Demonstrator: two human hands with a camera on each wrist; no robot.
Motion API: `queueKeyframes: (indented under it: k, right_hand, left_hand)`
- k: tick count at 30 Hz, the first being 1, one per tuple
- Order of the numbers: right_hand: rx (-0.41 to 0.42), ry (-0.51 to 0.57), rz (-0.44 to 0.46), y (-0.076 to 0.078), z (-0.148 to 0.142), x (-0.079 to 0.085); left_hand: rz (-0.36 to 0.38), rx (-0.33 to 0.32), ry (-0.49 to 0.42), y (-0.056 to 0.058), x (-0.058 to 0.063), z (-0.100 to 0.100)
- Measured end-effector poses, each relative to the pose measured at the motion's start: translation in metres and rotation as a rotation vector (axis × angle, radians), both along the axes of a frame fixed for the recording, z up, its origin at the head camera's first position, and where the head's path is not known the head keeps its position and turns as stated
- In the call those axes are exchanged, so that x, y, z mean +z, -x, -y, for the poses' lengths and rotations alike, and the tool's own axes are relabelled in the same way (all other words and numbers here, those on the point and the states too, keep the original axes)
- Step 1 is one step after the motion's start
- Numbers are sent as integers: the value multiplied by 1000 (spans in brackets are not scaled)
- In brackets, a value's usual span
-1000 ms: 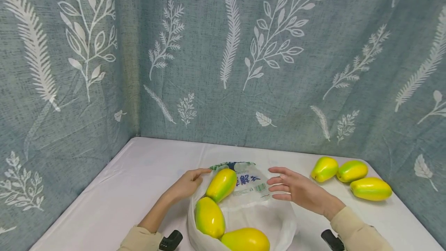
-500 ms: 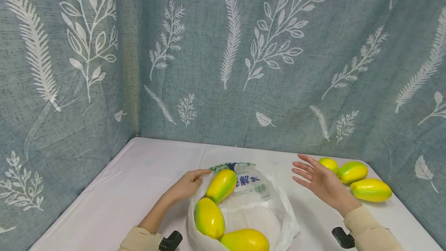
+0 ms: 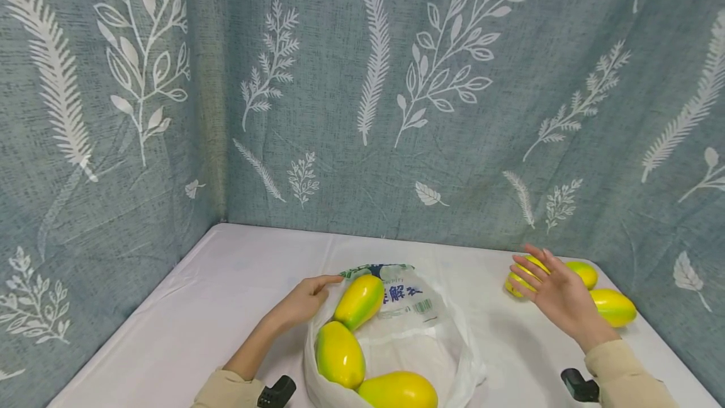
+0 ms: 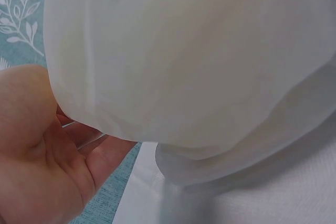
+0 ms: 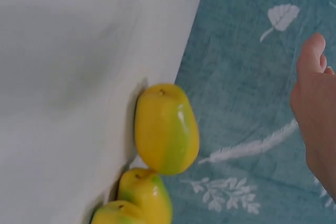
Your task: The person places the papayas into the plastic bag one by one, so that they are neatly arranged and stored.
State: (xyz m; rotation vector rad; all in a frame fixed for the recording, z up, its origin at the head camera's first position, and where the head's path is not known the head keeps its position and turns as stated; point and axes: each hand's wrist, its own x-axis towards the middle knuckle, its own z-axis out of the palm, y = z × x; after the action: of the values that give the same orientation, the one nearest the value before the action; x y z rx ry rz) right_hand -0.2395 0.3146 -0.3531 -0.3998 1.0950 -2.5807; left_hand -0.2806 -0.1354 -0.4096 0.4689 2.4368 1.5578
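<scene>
The left hand (image 3: 304, 301) pinches a white plastic bag (image 3: 471, 361), marked with blue "解" (image 3: 399, 293) and a barcode (image 3: 423, 306), holding three yellow-green oval fruits (image 3: 340, 354); the right hand (image 3: 567, 301), fingers spread, hovers near three loose fruits (image 3: 616, 308).

The bag (image 3: 466, 364) that my left hand (image 3: 308, 298) pinches looks like thin, translucent plastic, softly creased. The fruits in it (image 3: 341, 354) are smooth and glossy, with bright highlights; the loose fruits (image 3: 614, 308) near my right hand (image 3: 566, 302) have the same waxy sheen. My sleeves (image 3: 629, 373) are matt cloth, the wrist devices (image 3: 277, 390) dark, seemingly plastic. The surface (image 3: 238, 276) looks matt and faintly creased, the curtain (image 3: 317, 93) dull, coarse-woven fabric.
</scene>
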Motion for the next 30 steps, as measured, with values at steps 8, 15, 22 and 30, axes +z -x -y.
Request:
queueKeyframes:
  k: [8, 15, 22, 30]
  right_hand:
    - [-93, 97, 42, -1, -35, -6]
    - [-264, 48, 125, -6, -63, -8]
    - [-376, 14, 210, -12, -85, -15]
    - [-390, 42, 228, -14, -110, -21]
  left_hand:
    - [3, 11, 0, 1, -1, -3]
    - [7, 19, -1, 1, -1, -5]
    - [4, 16, -1, 1, 0, -6]
    - [3, 24, 12, 2, -1, -7]
